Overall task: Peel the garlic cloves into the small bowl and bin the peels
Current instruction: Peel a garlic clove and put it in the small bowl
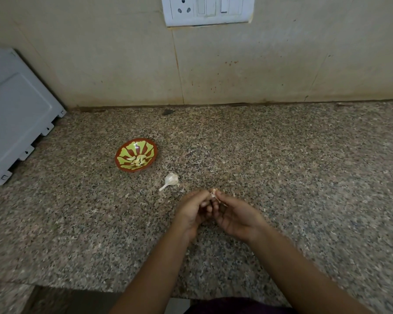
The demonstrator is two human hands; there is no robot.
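A small red bowl [123,165] with a green pattern sits on the granite counter and holds several peeled garlic cloves [138,160]. To its right lies a garlic bulb remnant [170,180] with its stalk, and small bits of peel [182,190] lie beside it. My left hand [194,211] and my right hand [235,215] meet just in front of the bulb. Together their fingertips pinch a garlic clove [214,191] with loose papery skin. Most of the clove is hidden by my fingers.
The speckled granite counter [281,159] runs to a tiled wall with a switch and socket plate [208,10]. A white appliance [14,114] stands at the left. The counter's front edge [77,288] is close to my body. No bin is in view.
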